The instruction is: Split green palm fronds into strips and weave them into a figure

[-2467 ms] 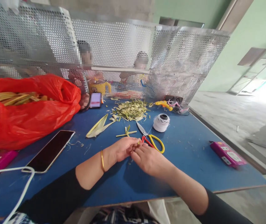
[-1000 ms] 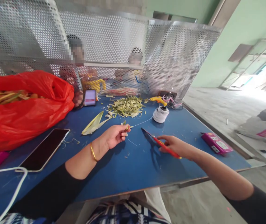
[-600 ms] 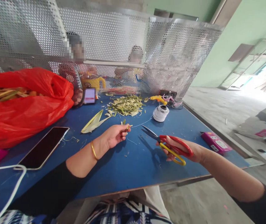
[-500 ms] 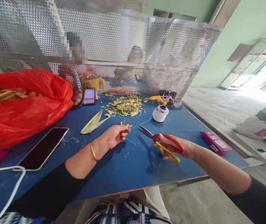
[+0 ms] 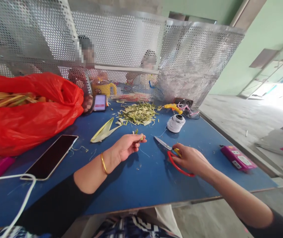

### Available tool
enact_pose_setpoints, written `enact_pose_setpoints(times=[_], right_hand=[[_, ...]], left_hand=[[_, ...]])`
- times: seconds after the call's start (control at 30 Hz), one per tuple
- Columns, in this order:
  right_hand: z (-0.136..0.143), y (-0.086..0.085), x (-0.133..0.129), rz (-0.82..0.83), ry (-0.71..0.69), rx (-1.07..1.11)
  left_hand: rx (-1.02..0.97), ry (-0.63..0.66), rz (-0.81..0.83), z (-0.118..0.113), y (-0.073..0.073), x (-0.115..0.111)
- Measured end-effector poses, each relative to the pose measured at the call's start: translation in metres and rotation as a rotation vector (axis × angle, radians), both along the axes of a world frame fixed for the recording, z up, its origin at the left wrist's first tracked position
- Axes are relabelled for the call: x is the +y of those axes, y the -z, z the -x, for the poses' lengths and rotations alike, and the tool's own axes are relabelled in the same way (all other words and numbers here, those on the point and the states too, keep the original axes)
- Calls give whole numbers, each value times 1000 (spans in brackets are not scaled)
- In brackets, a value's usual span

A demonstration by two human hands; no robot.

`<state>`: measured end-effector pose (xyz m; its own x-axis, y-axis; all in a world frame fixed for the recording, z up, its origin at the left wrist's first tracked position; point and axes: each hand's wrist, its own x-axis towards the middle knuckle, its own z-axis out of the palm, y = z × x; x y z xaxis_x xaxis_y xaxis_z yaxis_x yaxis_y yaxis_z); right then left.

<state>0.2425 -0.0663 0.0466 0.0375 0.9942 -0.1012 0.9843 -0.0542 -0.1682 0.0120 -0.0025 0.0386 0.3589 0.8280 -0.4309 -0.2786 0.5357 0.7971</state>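
Observation:
My left hand (image 5: 128, 145), a gold bangle at its wrist, pinches a small piece of green leaf (image 5: 140, 138) between thumb and fingers. To the right, my right hand (image 5: 187, 157) is closed round scissors (image 5: 165, 144) with red and yellow handles; the blades are together and point up-left toward my left hand. A thin white thread runs from the spool (image 5: 176, 123) to near the scissor tips. Beyond my hands lies a heap of green leaf scraps (image 5: 140, 113). One larger pale leaf (image 5: 104, 131) rests left of the heap.
On the blue table (image 5: 121, 188) are a red bag (image 5: 32, 132) of dried strips, a phone (image 5: 52, 158) and a white cable at left, a pink box (image 5: 238, 158) at right, and a yellow tool (image 5: 173, 107) behind the spool. People sit behind the perforated screen.
The scissors have turned in my right hand, which now grips them from above, with the blades closed. The thread has come away from my left hand. The whole view has shifted slightly.

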Motion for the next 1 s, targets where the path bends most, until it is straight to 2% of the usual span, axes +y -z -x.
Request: enact_pose_setpoints(times=[0.1,0.17,0.23,0.3,0.37,0.43,0.5,0.63,0.73,0.8,0.9,1.0], right_hand=[[-5,6,-17,-8,21,-164],[-6,7,-23,-39,-43,-203],[-4,4,-23,-137,-139,-169],[4,-3,-17,-270,-185,11],[21,-9,-6,-340,-157,372],[42,-12,7,-274,-84,805],[65,-11,18,-174,20,1133],[96,-2,31,-117,213,1534],[103,5,35,-131,280,1721],[103,10,38,-131,284,1765],[95,14,45,-148,266,1725],[82,13,53,-255,237,1652]], left_hand=[[-19,-7,-25,-1,-2,-4],[-30,-10,-55,-1,-4,-7],[-30,-11,-106,-3,-6,-10],[-19,-16,-173,-5,-6,-14],[2,-30,-261,-7,-4,-17],[30,-67,-341,-10,-1,-18],[46,-127,-384,-12,1,-18],[41,-224,-403,-12,5,-15],[75,-271,-406,-13,6,-14],[123,-298,-404,-14,7,-15],[211,-318,-417,-16,6,-15],[265,-329,-449,-12,1,-12]])
